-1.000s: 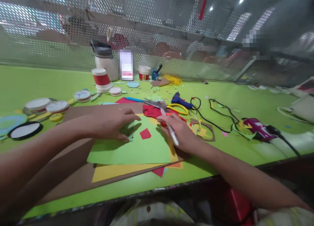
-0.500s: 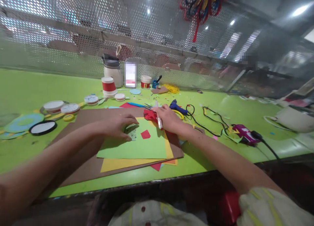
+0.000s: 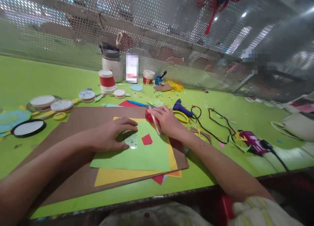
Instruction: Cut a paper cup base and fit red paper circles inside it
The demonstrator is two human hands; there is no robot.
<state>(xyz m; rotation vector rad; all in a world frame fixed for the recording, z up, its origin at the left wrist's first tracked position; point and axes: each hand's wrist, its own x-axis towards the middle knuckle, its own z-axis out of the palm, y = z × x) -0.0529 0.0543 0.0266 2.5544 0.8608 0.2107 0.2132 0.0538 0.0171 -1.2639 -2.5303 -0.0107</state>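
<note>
My left hand (image 3: 110, 134) rests on a light green sheet (image 3: 149, 159), fingers spread over a clear stencil ruler with printed markings (image 3: 131, 140). The ruler is partly hidden under the fingers. Right of it lies a small red paper piece (image 3: 147, 139) with angled edges. My right hand (image 3: 166, 119) is at the sheet's upper right, its fingers closed around a slim, whitish pen-like tool (image 3: 155, 122). Crumpled-looking red paper (image 3: 148, 116) sits beneath those fingers. Yellow paper (image 3: 115, 177) and a brown board (image 3: 73, 173) lie under the green sheet.
Beyond my right hand lie scissors with yellow handles (image 3: 181, 116), a blue glue gun (image 3: 181, 107), a black cord and a purple power block (image 3: 252, 142). A light blue pen (image 3: 137, 103) lies behind the board. Tubs, lids and a jug (image 3: 111, 65) stand at the back left.
The view has tipped slightly downward. My right fingers have shifted on the pale tool, and more of its length shows. My left hand stays over the ruler, its fingers slightly more spread.
</note>
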